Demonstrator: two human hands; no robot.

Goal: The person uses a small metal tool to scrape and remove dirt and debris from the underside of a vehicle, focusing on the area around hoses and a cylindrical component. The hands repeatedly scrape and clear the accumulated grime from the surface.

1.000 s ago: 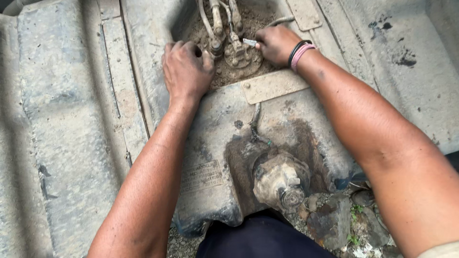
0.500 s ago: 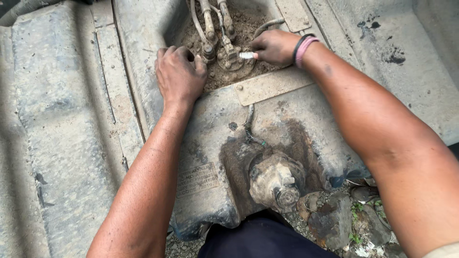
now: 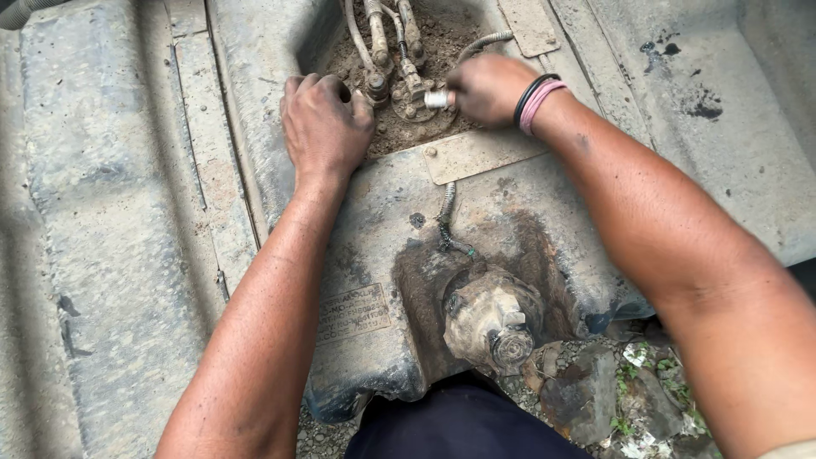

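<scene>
Nearest the camera, dark trousers (image 3: 463, 425) fill the bottom edge, with stones and a few green weeds (image 3: 633, 378) on the ground to the right. Just beyond sits a mud-caked round neck (image 3: 493, 327) sticking out of the near end of a large, dirty grey tank (image 3: 127, 255) that spreads across the whole view. A small rectangular label plate (image 3: 354, 311) lies on the tank to the left of that neck, and a short ribbed hose (image 3: 446, 208) runs up from it toward a flat tan plate (image 3: 476, 153).

Both forearms reach away over the tank. The left hand (image 3: 325, 127) rests palm down on the edge of a dirt-filled recess (image 3: 425, 42), its fingers curled over the rim and touching the soil beside a cluster of metal fittings (image 3: 395, 81); its grip is loosely closed on nothing that can be made out. The right hand (image 3: 489, 87), with a black and a pink band (image 3: 534, 102) at the wrist, has its grip closed around a small white cylindrical piece (image 3: 437, 99), held against the right side of the fittings.

Farthest off, several thin pipes (image 3: 378, 30) rise from the fittings toward the top edge, and a grey hose (image 3: 484, 41) curves off to the right.
</scene>
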